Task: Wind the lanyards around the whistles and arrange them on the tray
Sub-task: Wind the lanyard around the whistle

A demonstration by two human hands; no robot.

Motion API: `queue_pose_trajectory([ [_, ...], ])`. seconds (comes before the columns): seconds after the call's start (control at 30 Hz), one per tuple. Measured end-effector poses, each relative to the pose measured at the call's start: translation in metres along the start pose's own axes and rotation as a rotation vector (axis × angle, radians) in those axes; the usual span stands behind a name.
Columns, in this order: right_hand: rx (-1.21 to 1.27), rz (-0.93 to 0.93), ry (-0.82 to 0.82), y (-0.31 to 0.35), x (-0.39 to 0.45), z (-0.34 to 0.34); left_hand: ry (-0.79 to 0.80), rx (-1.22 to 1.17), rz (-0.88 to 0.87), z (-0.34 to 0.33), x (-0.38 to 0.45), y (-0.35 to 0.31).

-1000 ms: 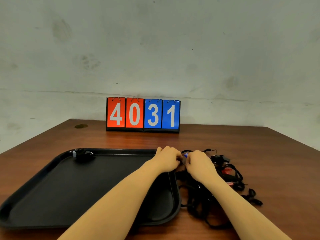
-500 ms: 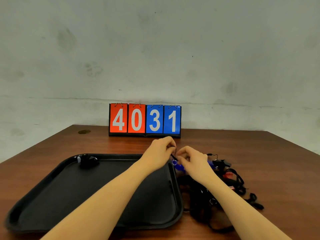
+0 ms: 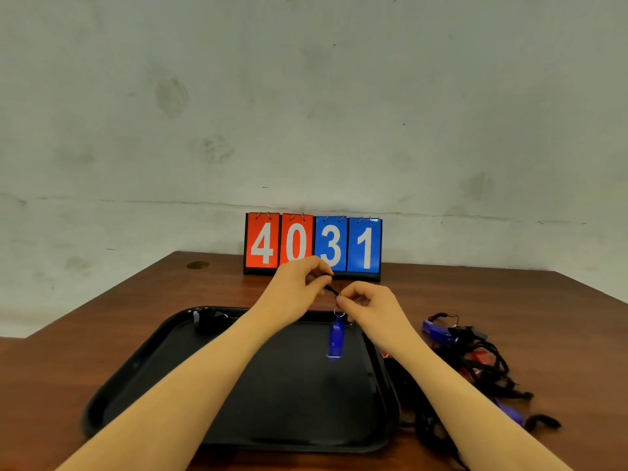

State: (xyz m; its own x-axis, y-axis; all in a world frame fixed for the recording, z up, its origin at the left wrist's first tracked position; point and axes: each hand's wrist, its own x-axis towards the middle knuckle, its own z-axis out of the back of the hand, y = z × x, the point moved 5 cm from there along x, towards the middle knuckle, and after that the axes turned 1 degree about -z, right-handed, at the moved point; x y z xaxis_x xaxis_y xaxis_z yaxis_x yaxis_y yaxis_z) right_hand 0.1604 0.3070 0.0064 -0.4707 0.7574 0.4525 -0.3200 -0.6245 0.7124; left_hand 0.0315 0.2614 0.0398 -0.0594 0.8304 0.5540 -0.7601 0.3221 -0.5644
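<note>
My left hand (image 3: 299, 283) and right hand (image 3: 368, 305) both pinch the black lanyard (image 3: 331, 289). The blue whistle (image 3: 335, 338) hangs just below my right fingertips, long axis vertical, over the tray (image 3: 136, 362), right side.

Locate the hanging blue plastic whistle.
Head view, centre: the blue plastic whistle dangles below the right hand, above the black tray's far right corner.

Tray (image 3: 142, 362) left of lanyard pile (image 3: 475, 362); scoreboard (image 3: 312, 246) behind.
</note>
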Motion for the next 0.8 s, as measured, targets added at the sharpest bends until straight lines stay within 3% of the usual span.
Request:
queue_pose_trajectory([
  [0.23,0.339,-0.147,-0.155,0.001,0.020,-0.013,-0.008,-0.011,0.081,0.000,-0.001,0.034],
  [0.4,0.303,-0.130,-0.222,0.002,0.031,-0.024,-0.037,-0.105,0.150,-0.002,-0.005,0.050],
  [0.63,0.426,-0.115,-0.223,-0.002,0.029,-0.030,0.207,-0.050,0.205,-0.029,-0.015,0.059],
  [0.8,0.467,-0.048,-0.224,0.005,0.028,-0.032,0.196,-0.037,0.257,-0.034,-0.022,0.066],
])
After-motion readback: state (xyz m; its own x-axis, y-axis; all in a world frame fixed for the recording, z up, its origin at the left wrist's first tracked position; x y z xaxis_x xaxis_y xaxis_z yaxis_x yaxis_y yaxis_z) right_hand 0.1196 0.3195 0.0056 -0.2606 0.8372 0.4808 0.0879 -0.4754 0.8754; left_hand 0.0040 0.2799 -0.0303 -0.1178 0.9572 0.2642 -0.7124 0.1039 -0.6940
